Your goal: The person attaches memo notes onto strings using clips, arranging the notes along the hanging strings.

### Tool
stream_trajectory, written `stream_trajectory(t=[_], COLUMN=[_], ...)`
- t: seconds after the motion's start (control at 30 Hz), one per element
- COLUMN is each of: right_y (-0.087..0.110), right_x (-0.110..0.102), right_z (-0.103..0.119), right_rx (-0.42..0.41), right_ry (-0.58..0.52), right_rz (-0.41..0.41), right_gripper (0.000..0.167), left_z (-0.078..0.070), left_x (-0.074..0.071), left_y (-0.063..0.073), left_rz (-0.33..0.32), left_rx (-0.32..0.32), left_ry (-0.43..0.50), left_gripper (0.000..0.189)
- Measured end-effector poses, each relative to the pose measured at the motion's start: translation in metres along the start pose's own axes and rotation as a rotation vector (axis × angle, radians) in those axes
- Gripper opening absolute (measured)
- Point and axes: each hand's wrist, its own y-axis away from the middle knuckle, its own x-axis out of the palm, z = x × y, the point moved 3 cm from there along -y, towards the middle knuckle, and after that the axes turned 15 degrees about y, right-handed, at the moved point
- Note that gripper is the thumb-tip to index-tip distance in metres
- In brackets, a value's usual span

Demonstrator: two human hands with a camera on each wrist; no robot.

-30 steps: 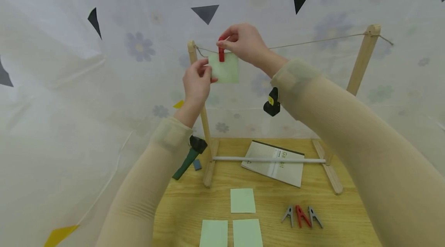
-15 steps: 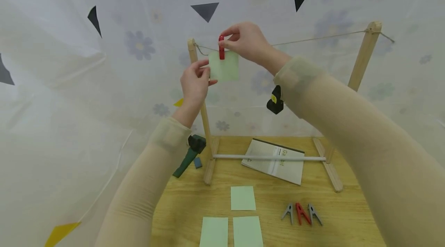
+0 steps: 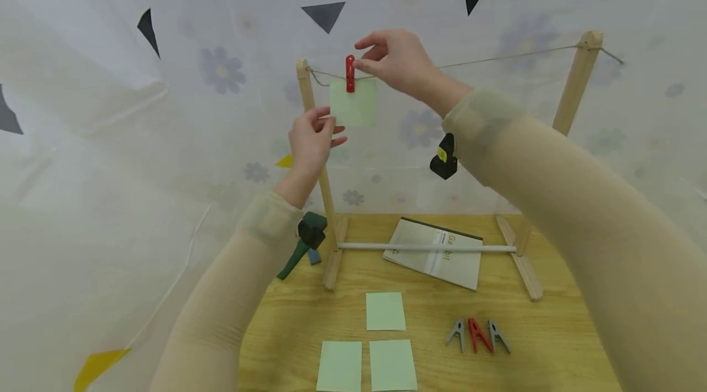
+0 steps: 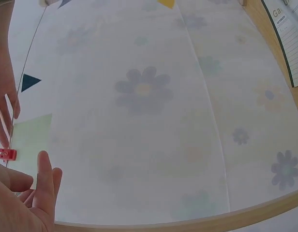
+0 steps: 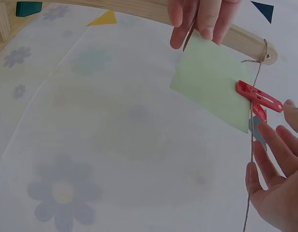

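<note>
A pale green square paper (image 3: 358, 108) hangs at the string (image 3: 497, 59), near the left wooden post (image 3: 305, 85). A red clothespin (image 3: 350, 75) clamps its top edge onto the string; the right wrist view shows the clip's jaws over both. My left hand (image 3: 309, 142) pinches the paper's left edge between thumb and fingers, the other fingers spread. Beside the clothespin, my right hand (image 3: 404, 62) has its fingers apart, with the thumb tip right at the clip's handle end (image 5: 278, 106) and nothing gripped.
Three more green papers (image 3: 385, 311) lie on the wooden table (image 3: 293, 318). Right of them stand two grey clothespins and a red clothespin (image 3: 479, 335). A notebook (image 3: 436, 263) lies under the stand's white crossbar (image 3: 364, 247). A green object (image 3: 293, 260) and small blue block (image 3: 314, 256) sit left.
My right thumb and finger have let go of the red clothespin and drawn slightly right. The left hand's lower fingers have spread. The paper stays clipped at the string.
</note>
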Motion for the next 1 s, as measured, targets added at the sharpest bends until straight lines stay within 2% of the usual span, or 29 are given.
stream_trajectory(t=[0.23, 0.53, 0.77, 1.0], right_y=[0.008, 0.021, 0.035, 0.053], right_x=[-0.004, -0.006, -0.003, 0.005], right_z=[-0.003, -0.006, -0.01, -0.024], right_rx=[-0.003, -0.051, -0.08, -0.096], right_ry=[-0.03, -0.042, -0.068, -0.052], right_rz=[-0.034, -0.104, -0.097, -0.066], right_gripper=[0.047, 0.043, 0.041, 0.04], left_z=[0.006, 0.012, 0.018, 0.024], left_x=[0.0, -0.002, -0.006, -0.013], left_y=[0.004, 0.004, 0.003, 0.006], left_rz=[0.013, 0.04, 0.05, 0.091], left_rx=[-0.046, -0.055, -0.074, -0.101], left_ry=[-0.004, 0.028, 0.056, 0.042], left_gripper=[0.037, 0.04, 0.039, 0.039])
